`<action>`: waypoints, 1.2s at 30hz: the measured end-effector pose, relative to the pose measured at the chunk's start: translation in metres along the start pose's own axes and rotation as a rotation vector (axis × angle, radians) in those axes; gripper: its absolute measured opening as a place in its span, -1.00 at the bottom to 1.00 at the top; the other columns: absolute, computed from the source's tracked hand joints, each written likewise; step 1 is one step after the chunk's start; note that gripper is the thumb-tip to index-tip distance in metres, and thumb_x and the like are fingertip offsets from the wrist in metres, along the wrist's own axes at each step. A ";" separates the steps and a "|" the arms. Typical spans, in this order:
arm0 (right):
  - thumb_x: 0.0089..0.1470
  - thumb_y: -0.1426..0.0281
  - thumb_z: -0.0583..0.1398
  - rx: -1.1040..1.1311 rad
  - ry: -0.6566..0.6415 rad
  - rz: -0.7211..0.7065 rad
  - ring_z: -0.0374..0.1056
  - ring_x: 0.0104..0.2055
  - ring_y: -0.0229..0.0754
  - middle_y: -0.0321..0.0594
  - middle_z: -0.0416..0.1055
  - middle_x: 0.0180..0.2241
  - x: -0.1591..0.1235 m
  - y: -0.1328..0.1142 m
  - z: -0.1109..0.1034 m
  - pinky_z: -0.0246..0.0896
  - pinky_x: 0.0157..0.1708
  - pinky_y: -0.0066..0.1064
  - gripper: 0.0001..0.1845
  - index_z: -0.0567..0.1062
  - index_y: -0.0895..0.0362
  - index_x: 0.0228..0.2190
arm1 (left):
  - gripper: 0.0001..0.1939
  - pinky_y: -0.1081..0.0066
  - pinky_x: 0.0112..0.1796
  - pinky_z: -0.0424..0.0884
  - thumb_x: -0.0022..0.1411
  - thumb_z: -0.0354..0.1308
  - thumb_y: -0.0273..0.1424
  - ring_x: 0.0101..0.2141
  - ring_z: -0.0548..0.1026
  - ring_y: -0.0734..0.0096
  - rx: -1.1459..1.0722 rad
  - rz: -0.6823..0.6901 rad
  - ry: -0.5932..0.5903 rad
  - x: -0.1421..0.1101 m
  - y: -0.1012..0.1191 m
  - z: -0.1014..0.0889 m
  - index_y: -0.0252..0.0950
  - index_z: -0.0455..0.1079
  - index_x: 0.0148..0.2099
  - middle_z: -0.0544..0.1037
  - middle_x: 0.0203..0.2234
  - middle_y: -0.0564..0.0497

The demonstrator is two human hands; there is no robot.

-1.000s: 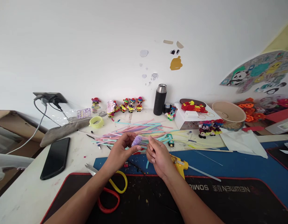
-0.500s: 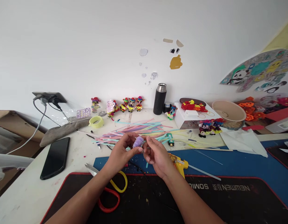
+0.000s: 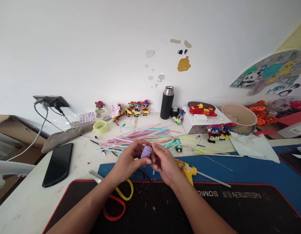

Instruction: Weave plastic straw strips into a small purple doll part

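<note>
A small fuzzy purple piece (image 3: 147, 151) is held above the table between both hands. My left hand (image 3: 128, 161) pinches it from the left, thumb under it. My right hand (image 3: 163, 161) presses against its right side with curled fingers. Just behind the hands lies a heap of pastel pipe cleaners (image 3: 143, 136). A yellow glue gun (image 3: 188, 170) rests on the blue mat right of my right hand. Scissors with yellow and red handles (image 3: 117, 197) lie under my left forearm on the black mat (image 3: 238, 208).
A black phone (image 3: 58, 164) lies at the left. A row of small colourful figures (image 3: 131, 110), a black flask (image 3: 167, 103), a white box (image 3: 201, 122) and a tan bowl (image 3: 239, 115) stand along the wall. White paper (image 3: 254, 148) lies at the right.
My hands have closed in on each other. The right hand, apart from the purple piece a second ago, now touches it, and the piece has dropped slightly.
</note>
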State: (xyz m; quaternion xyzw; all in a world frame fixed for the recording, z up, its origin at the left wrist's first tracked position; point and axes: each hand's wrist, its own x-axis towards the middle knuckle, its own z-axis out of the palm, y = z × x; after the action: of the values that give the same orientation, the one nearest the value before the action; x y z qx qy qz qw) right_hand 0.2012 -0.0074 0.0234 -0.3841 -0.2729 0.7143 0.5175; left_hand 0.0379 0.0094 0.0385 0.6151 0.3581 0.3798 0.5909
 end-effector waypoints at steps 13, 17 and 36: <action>-0.05 -0.05 0.46 0.020 -0.016 -0.028 -0.08 -0.74 -0.44 -0.55 0.04 -0.73 -0.001 0.000 0.001 -0.22 -0.74 -0.54 -0.46 0.48 0.15 -0.45 | -0.33 0.21 -0.01 0.46 0.12 0.51 -0.24 -0.09 0.57 0.16 0.023 0.048 -0.088 -0.002 -0.002 0.000 -0.21 0.35 0.20 0.60 -0.11 -0.07; -0.09 -0.07 0.47 0.050 -0.019 0.000 -0.09 -0.73 -0.44 -0.56 0.03 -0.74 -0.001 -0.002 0.000 -0.24 -0.73 -0.55 -0.43 0.48 0.15 -0.43 | -0.48 0.22 -0.03 0.46 0.24 0.42 -0.32 -0.12 0.58 0.19 0.169 0.082 -0.035 -0.003 -0.003 0.000 -0.21 0.37 0.19 0.60 -0.19 -0.03; -0.08 -0.03 0.47 0.074 -0.019 0.018 -0.26 -0.69 -0.44 -0.60 -0.02 -0.75 0.001 0.003 0.000 -0.25 -0.73 -0.57 -0.46 0.44 0.12 -0.42 | -0.64 0.29 -0.13 0.53 0.28 0.29 -0.33 -0.21 0.64 0.24 0.541 0.188 0.064 -0.009 -0.011 -0.001 -0.15 0.39 0.10 0.68 -0.19 0.00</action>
State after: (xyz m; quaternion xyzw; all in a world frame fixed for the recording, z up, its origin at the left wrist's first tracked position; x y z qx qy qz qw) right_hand 0.2000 -0.0074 0.0208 -0.3603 -0.2475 0.7321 0.5225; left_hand 0.0329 0.0023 0.0272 0.7686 0.4063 0.3426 0.3562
